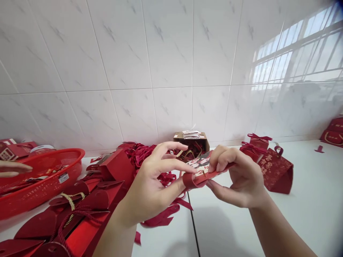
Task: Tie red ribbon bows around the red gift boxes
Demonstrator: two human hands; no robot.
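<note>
Between my two hands, above the table, is a red printed cardboard gift box (200,165), held fairly flat with its top in view. Pale figures and lettering show on that face. My left hand (160,178) pinches its curved red end flap between thumb and index finger, the other fingers raised. At the opposite end, my right hand (235,175) grips the edge with bent fingers above and the thumb underneath. The fingers hide part of the box. Below my left hand, loose dark red ribbons (163,216) lie on the white table (222,232).
Several unfolded red boxes (91,228) with cords lie at left, by a red plastic basket (77,160). Another person's hand (13,167) reaches over it. A cardboard box (205,141) of ribbons stands against the tiled wall (171,64). Finished-looking red boxes (278,171) stand at right.
</note>
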